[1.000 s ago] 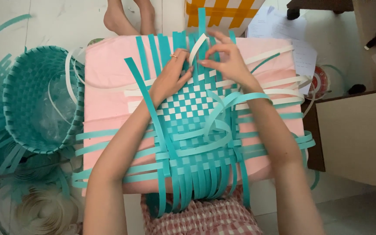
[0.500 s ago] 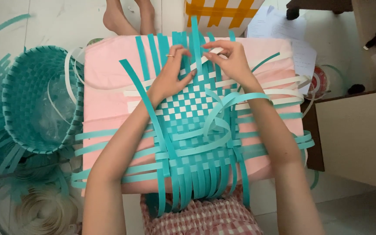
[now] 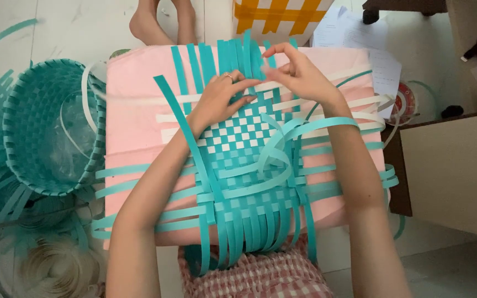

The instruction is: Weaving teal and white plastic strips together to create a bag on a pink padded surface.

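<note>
Pinching a white strip (image 3: 282,85) between right hand (image 3: 299,74) and left hand (image 3: 222,99), atop woven mat (image 3: 244,165)

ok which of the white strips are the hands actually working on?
The farthest white strip, top row of the woven mat. The left hand and right hand meet on it; the other white strips lie nearer the person, untouched by the fingertips.

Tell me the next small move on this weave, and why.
Probably slide the white strip down snug against the checkered rows. Both the left hand and right hand pinch at the mat's far edge, where that strip sits apart from the rows below.
</note>
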